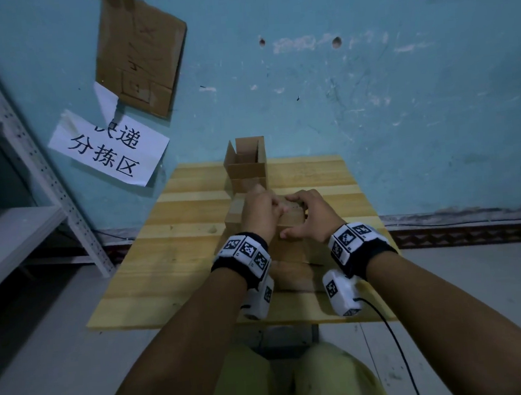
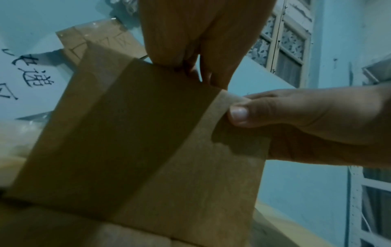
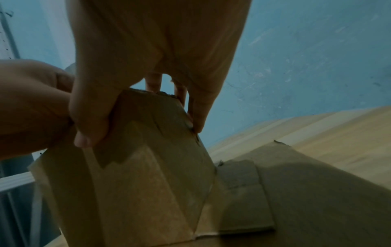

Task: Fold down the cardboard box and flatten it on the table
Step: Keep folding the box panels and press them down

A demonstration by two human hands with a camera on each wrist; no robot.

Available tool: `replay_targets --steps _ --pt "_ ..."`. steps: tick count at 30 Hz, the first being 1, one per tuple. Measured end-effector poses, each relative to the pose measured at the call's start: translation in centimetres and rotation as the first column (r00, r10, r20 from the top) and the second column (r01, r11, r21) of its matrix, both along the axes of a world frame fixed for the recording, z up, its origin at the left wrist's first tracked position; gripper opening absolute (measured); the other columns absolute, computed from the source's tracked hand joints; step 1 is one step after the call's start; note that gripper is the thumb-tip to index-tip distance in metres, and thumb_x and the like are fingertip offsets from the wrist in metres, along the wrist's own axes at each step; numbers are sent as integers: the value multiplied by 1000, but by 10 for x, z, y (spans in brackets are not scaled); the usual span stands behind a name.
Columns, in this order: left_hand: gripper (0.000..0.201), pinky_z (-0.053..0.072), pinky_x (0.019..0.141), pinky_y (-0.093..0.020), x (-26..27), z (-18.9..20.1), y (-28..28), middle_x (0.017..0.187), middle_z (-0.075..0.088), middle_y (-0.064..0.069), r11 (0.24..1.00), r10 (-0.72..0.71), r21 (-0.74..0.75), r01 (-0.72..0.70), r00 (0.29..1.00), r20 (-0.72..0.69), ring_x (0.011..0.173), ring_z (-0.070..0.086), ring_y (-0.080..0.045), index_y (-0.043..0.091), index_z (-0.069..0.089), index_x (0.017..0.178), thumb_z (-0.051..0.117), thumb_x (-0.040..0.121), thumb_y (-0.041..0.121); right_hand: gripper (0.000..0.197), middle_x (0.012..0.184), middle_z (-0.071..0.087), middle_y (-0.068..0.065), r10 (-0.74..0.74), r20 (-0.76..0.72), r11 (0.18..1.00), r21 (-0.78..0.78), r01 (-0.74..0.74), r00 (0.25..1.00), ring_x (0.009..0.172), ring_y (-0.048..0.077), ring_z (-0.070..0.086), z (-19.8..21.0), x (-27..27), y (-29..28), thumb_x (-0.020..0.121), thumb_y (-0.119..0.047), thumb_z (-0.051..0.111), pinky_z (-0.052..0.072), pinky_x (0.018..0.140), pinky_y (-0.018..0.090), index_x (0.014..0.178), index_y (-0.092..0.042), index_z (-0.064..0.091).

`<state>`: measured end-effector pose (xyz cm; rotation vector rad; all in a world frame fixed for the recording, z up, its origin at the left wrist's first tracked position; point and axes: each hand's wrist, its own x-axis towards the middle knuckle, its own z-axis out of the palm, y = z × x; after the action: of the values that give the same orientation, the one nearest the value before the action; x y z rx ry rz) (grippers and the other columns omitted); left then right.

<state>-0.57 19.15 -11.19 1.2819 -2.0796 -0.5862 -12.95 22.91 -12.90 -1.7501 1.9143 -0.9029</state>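
A brown cardboard box [image 1: 290, 223] stands partly collapsed in the middle of the wooden table [image 1: 171, 268], its near flaps spread flat toward me. My left hand [image 1: 272, 207] curls over the top edge of its upright panel [image 2: 148, 133], which carries a strip of brown tape. My right hand [image 1: 292, 216] grips the same panel from the right, thumb [image 2: 239, 115] on the near face and fingers over the top edge [image 3: 180, 93]. In the right wrist view a flap [image 3: 296, 192] lies flat on the table beside the panel [image 3: 148, 175]. The box's inside is hidden.
A second, open cardboard box [image 1: 245, 164] stands at the table's far edge against the blue wall. White metal shelving [image 1: 17, 203] is at the left. A paper sign [image 1: 107, 147] and a cardboard sheet [image 1: 139, 50] hang on the wall. A black cable [image 1: 394, 343] trails from my right wrist.
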Motion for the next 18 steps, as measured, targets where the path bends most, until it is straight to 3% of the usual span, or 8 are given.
replay_targets --steps 1,5,8,10,14,16,18 --pt "4 37 79 -23 0 0 2 94 48 -6 999 -36 0 36 999 -41 91 52 -21 6 63 84 62 86 9 81 128 41 9 4 1 1000 3 -4 1000 117 19 45 0 -1 -1 62 -21 86 35 95 21 132 -11 45" --pt "38 25 61 -17 -1 -6 3 71 35 9 993 -115 -47 110 987 -115 77 44 -14 21 41 58 59 83 -2 81 126 40 8 12 17 1000 16 -12 1000 108 13 42 -3 -4 -1 64 -20 84 34 94 20 133 -11 43" --pt "15 26 64 -18 2 -3 1 74 39 5 984 -179 -10 178 979 -95 80 43 -13 4 61 72 59 87 5 80 125 40 9 6 20 1000 0 -6 1000 104 10 38 -8 -5 -2 65 -21 84 34 93 20 133 -12 43" --pt "20 26 68 -19 5 1 1 83 43 -3 978 -207 14 208 976 -63 82 43 -14 -2 66 84 55 91 12 79 125 40 10 0 18 1000 -5 0 1000 103 10 38 -10 -4 -4 65 -21 84 34 93 21 133 -12 44" --pt "21 35 73 -21 1 7 -2 77 45 0 980 -175 94 176 984 -17 81 47 -14 12 57 67 60 87 10 81 126 40 10 -14 24 1000 -20 15 1000 109 12 41 -13 -3 -4 64 -20 84 31 94 18 134 -12 44" --pt "8 43 84 -27 -3 5 -3 91 46 0 984 -134 119 133 991 -2 87 49 -16 12 58 80 65 84 12 83 129 40 10 -23 46 999 -21 24 999 115 16 42 -15 -3 -3 64 -20 84 30 95 17 135 -11 43" --pt "19 44 93 -29 -3 2 -4 109 47 -9 991 -83 102 82 996 9 98 54 -22 3 65 97 67 83 17 84 130 39 10 -29 59 999 -13 30 998 118 18 42 -17 -4 -3 64 -19 84 30 95 18 136 -11 42"
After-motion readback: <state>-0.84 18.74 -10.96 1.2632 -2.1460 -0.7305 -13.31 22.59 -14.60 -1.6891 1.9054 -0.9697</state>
